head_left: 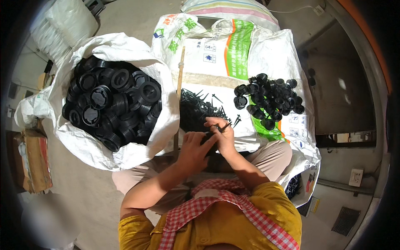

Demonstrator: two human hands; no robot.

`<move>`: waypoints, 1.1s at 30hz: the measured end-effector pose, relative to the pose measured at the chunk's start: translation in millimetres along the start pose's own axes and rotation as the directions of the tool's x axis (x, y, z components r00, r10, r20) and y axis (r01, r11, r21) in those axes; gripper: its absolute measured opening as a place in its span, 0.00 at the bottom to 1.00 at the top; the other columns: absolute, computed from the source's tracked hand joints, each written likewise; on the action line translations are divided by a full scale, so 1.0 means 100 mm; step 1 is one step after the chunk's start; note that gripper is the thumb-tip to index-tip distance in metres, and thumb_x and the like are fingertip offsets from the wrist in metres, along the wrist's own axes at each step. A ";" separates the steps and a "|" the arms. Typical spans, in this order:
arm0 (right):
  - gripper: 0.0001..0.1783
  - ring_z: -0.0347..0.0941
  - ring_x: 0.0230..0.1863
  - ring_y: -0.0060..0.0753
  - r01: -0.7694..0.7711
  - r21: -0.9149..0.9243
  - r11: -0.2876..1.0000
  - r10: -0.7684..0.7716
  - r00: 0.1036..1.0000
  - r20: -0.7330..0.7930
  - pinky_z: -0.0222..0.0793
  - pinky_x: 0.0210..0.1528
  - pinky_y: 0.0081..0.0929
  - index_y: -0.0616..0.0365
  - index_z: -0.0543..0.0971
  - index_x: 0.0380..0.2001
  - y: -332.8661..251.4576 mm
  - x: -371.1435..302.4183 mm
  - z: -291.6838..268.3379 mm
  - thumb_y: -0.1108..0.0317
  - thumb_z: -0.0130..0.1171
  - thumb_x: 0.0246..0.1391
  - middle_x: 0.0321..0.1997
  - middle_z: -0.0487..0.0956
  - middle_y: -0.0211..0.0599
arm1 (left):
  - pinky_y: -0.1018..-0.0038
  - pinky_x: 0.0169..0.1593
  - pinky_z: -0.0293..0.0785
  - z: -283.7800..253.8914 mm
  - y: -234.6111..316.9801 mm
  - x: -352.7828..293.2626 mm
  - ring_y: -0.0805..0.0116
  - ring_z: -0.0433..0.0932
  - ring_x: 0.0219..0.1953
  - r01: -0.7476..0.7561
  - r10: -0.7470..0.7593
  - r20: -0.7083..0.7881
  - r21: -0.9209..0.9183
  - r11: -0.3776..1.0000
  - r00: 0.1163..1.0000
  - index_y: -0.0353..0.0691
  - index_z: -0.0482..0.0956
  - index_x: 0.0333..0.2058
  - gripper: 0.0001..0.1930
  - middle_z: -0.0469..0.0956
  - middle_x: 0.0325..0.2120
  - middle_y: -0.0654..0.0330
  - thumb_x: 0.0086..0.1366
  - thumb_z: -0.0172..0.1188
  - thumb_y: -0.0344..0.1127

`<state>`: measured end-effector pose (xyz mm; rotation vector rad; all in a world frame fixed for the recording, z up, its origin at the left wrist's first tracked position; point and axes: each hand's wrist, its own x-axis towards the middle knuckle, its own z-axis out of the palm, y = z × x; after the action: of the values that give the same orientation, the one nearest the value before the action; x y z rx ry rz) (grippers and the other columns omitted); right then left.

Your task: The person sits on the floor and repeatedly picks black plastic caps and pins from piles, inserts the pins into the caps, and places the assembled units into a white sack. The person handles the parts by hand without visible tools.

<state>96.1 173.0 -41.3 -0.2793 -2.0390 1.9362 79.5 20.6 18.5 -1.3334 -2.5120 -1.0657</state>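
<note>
My two hands meet low in the middle, over my lap. Between the thumb and fingers of my right hand point(225, 139) is a slim black plastic spike point(225, 126), its tip pointing up and right. My left hand point(191, 151) is closed beside it, fingers bent around a dark piece point(211, 143) mostly hidden by the hand. Just beyond my hands lies a pile of black plastic spikes point(196, 106), with a few loose ones at its right edge. Farther right sits a heap of small black cap-like parts point(271, 98).
A white woven sack point(162, 79) full of black threaded round caps point(121, 104) stands at the left. Flattened printed sacks point(200, 46) cover the work surface, with a wooden stick point(180, 79) along the left side. A cardboard box point(38, 160) is at far left.
</note>
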 end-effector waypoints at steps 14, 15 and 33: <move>0.35 0.72 0.49 0.54 -0.559 -0.712 0.425 0.068 0.804 -0.591 0.66 0.54 0.40 0.66 0.74 0.48 2.10 1.13 -1.68 0.58 0.70 0.36 0.45 0.76 0.55 | 0.52 0.66 0.42 -1.12 -0.17 0.35 0.43 0.42 0.67 0.481 -0.146 -0.578 0.483 0.732 0.803 0.37 0.61 0.61 0.34 0.37 0.66 0.41 0.52 0.59 0.32; 0.38 0.70 0.53 0.55 -0.616 -0.682 0.395 0.111 0.769 -0.630 0.64 0.56 0.41 0.68 0.70 0.52 2.19 1.19 -1.77 0.58 0.68 0.40 0.50 0.74 0.57 | 0.50 0.65 0.45 -1.06 -0.12 0.27 0.42 0.44 0.66 0.395 -0.027 -0.589 0.506 0.767 0.808 0.36 0.63 0.59 0.33 0.37 0.65 0.41 0.51 0.59 0.31; 0.26 0.69 0.39 0.28 -0.197 -0.250 0.948 0.134 0.959 -0.248 0.67 0.39 0.26 0.62 0.68 0.43 0.61 0.23 -0.21 0.71 0.70 0.41 0.38 0.74 0.39 | 0.61 0.57 0.64 0.30 -0.32 0.03 0.58 0.62 0.60 0.578 -0.508 0.309 -0.608 0.544 0.804 0.40 0.51 0.63 0.36 0.61 0.59 0.53 0.62 0.60 0.42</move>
<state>77.9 204.5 -98.9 -0.7267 -2.1792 1.6166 60.0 29.9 -19.5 -0.6271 -2.7975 -2.2934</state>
